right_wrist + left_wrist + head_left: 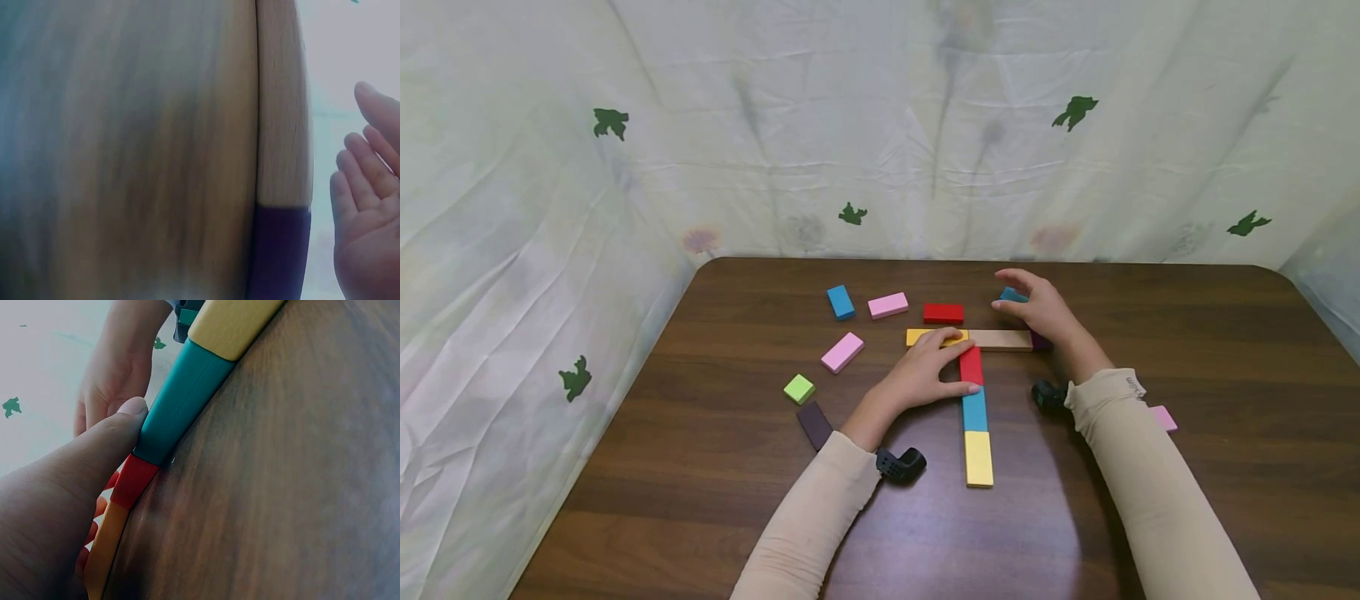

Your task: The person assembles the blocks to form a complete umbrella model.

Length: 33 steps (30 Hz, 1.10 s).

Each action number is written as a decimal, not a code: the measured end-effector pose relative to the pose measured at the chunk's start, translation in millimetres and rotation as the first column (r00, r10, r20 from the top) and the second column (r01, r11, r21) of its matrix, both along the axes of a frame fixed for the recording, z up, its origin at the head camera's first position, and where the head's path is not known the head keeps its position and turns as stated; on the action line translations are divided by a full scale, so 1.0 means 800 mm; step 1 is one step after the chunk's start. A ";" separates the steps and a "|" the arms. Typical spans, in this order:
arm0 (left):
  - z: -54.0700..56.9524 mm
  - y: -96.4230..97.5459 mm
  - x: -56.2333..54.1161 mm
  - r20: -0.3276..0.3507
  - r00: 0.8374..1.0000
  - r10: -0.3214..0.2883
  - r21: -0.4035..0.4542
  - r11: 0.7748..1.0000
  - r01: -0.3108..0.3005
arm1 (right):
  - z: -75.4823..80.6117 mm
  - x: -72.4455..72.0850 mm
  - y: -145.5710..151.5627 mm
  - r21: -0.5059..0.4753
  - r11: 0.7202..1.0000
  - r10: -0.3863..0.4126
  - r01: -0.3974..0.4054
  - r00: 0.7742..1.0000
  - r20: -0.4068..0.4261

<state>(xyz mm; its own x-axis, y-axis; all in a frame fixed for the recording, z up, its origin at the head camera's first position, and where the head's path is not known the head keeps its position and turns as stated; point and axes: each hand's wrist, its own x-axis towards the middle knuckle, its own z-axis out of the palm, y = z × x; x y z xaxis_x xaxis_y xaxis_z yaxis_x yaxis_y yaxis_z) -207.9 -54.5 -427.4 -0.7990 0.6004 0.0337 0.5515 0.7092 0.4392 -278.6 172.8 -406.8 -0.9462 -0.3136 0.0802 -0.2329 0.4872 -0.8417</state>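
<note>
on wooden counter (700,500): left hand (921,372) spread, touching abutting blocks (974,408); right hand (1049,315) spread beside blue block (1013,294). pale cloth (850,125) behind.

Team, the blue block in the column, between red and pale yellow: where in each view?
Head: right of centre, in the lower half, blue block.
Left wrist: upper middle, slanting, blue block.
Right wrist: not in it.
Shared landmark: the right hand, upper left in the left wrist view, at the right edge in the right wrist view.
</note>
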 end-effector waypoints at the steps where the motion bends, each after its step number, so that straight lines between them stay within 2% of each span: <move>1: 0.000 0.000 0.000 0.001 1.000 0.000 0.001 1.000 0.000 | 0.000 0.000 -0.002 0.000 1.000 0.009 -0.009 1.000 0.002; 17: -0.001 -0.001 -0.001 0.001 1.000 -0.004 0.002 1.000 0.004 | -0.004 -0.009 -0.034 0.053 0.988 0.144 -0.147 0.988 0.054; 33: 0.000 -0.001 0.000 -0.004 1.000 -0.007 0.000 1.000 0.007 | -0.007 -0.010 -0.052 0.100 0.977 0.182 -0.187 0.982 0.054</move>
